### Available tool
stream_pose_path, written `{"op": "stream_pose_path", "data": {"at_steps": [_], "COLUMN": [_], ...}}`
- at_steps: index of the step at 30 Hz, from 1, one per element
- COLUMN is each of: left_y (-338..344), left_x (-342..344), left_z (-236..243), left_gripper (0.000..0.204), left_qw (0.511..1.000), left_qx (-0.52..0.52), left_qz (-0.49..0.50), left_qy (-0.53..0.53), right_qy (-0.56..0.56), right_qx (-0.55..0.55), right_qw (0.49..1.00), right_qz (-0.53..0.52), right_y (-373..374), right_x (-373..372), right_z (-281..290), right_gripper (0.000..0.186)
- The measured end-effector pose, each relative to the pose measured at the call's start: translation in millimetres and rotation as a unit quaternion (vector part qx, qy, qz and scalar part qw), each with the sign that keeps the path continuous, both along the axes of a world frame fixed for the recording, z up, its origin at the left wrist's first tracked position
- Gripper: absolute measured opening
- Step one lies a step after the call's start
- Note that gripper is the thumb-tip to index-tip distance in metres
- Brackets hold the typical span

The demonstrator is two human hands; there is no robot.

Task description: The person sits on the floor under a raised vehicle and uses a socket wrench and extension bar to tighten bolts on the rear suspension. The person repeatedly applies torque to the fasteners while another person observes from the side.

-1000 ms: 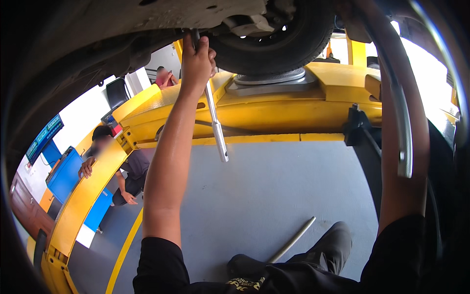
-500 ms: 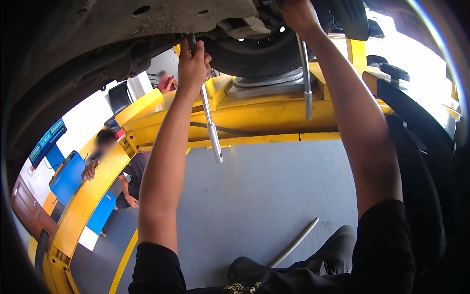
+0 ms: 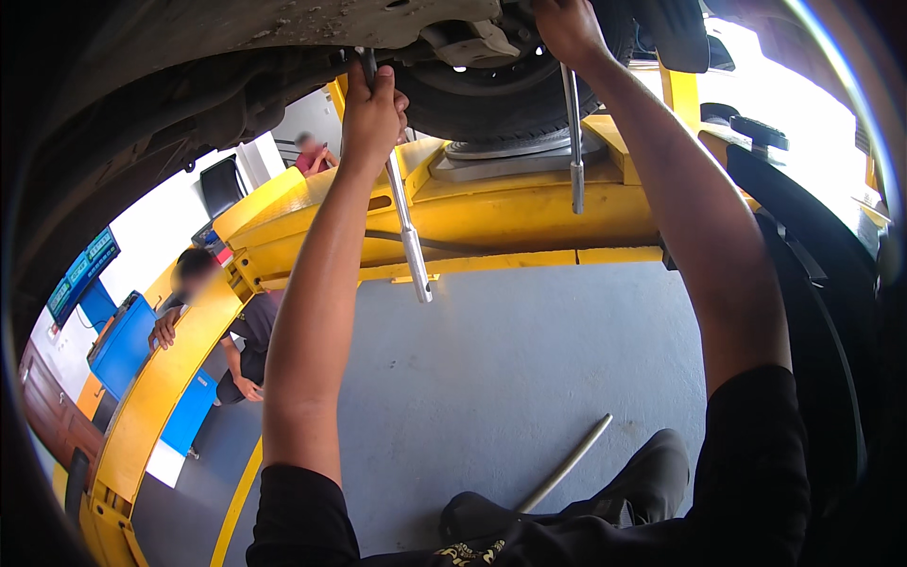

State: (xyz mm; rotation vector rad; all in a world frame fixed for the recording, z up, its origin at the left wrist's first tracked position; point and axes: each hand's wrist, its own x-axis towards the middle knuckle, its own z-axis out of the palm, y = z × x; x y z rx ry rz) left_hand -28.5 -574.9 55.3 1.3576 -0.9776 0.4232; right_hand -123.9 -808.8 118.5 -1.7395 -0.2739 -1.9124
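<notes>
Raised overhead, my left hand [image 3: 373,115] is wrapped round a long-handled steel wrench [image 3: 408,231]. Its thicker lower end hangs below my fist, and its upper end disappears against the car's underside [image 3: 312,21]. Farther right, my right hand [image 3: 570,36] reaches up beside the wheel with its fingers curled. A second long-handled steel wrench [image 3: 574,142] hangs down from that hand. Its top and my right fingertips are partly hidden in the dark parts above. Behind the wrenches is the tyre [image 3: 472,111], above a round metal turn plate [image 3: 515,151].
A yellow lift runway [image 3: 510,217] crosses ahead, and a yellow beam [image 3: 175,369] runs along the left. One person [image 3: 250,331] crouches there with a hand on the beam; another [image 3: 315,156] is farther back. A metal pipe [image 3: 567,463] lies on the floor by my legs. Blue cabinets [image 3: 128,345] stand left.
The wrench at my right hand has swung slightly left. My left hand keeps its grip on the other wrench with little movement. The whole view has shifted slightly.
</notes>
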Motion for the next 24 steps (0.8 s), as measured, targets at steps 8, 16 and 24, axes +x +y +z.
{"op": "stream_pose_path", "data": {"at_steps": [8, 16, 24], "left_y": [0, 4, -1], "left_x": [4, 14, 8], "left_z": [-2, 4, -2], "left_gripper": [0.017, 0.035, 0.036], "left_qw": [1.000, 0.999, 1.000], "left_qx": [-0.008, 0.017, 0.005], "left_qz": [-0.012, -0.021, -0.010], "left_qy": [-0.018, -0.021, -0.023], "right_qy": [0.037, -0.023, 0.123], "right_qx": [0.019, -0.011, -0.167], "right_qw": [0.998, 1.000, 0.924], "right_qz": [0.051, -0.017, -0.321], "right_y": [16, 8, -14], "right_x": [-17, -2, 6], "right_z": [-1, 2, 23], "right_gripper": [0.049, 0.048, 0.045]}}
